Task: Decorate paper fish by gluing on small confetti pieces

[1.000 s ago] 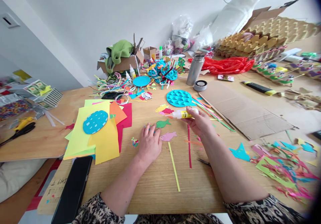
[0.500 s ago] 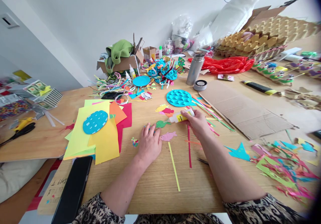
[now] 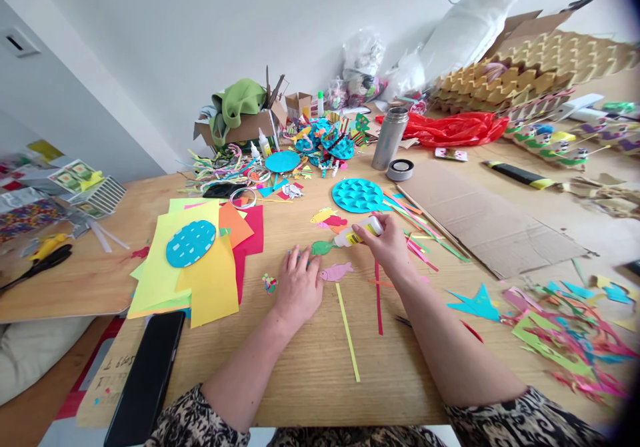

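Note:
My right hand [image 3: 389,250] grips a small white glue bottle [image 3: 361,231] with a yellow label. The bottle is tilted, its nozzle pointing left beside a green paper fish [image 3: 323,247]. Flat on the table, my left hand [image 3: 300,285] has its fingers stretched out over a bit of blue paper, mostly hidden under the fingertips. Just right of those fingers lies a pink-purple paper fish [image 3: 337,272]. A yellow paper fish [image 3: 321,215] and a red paper fish [image 3: 335,223] lie farther back. A yellow paper strip [image 3: 347,330] and a red paper strip [image 3: 379,300] lie nearer me.
Coloured paper sheets [image 3: 215,300] with a blue dotted disc [image 3: 191,243] lie left, near a black phone [image 3: 145,380]. Behind are a blue dimpled disc [image 3: 357,195] and a steel flask [image 3: 390,139]. Cardboard [image 3: 490,220] and paper scraps [image 3: 555,340] lie right; partly covered scissors [image 3: 404,321] sit by my right forearm.
My right hand has shifted slightly left and down with the glue bottle, bringing its nozzle closer to the green fish. My left hand stays in place.

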A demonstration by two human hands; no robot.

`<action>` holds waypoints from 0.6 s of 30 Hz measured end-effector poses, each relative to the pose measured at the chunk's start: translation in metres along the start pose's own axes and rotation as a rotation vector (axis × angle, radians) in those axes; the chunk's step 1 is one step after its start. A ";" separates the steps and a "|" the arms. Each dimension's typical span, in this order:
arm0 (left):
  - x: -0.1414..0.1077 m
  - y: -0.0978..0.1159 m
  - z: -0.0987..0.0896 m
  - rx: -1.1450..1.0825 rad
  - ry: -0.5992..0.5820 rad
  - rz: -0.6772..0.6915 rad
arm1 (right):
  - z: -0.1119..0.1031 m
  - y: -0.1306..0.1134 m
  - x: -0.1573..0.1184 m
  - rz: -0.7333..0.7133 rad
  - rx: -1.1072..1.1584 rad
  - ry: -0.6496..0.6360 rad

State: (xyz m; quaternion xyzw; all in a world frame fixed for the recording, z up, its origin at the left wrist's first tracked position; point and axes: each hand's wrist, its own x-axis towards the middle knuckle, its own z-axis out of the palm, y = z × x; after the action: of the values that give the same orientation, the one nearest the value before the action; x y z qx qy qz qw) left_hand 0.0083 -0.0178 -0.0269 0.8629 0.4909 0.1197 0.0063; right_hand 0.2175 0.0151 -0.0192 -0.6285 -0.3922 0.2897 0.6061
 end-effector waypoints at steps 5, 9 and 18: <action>-0.001 -0.001 0.001 -0.001 0.018 0.006 | 0.001 -0.014 -0.010 -0.154 -0.202 -0.044; -0.001 -0.001 0.001 0.008 0.024 0.007 | 0.003 -0.017 -0.016 -0.205 -0.085 -0.061; 0.000 -0.001 -0.001 -0.001 0.009 0.003 | 0.002 -0.014 -0.009 -0.133 0.101 0.027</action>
State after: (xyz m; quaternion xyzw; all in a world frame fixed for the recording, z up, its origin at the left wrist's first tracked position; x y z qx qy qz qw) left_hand 0.0076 -0.0177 -0.0264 0.8631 0.4895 0.1240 0.0043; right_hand 0.2095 0.0078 -0.0067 -0.5735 -0.4095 0.2597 0.6603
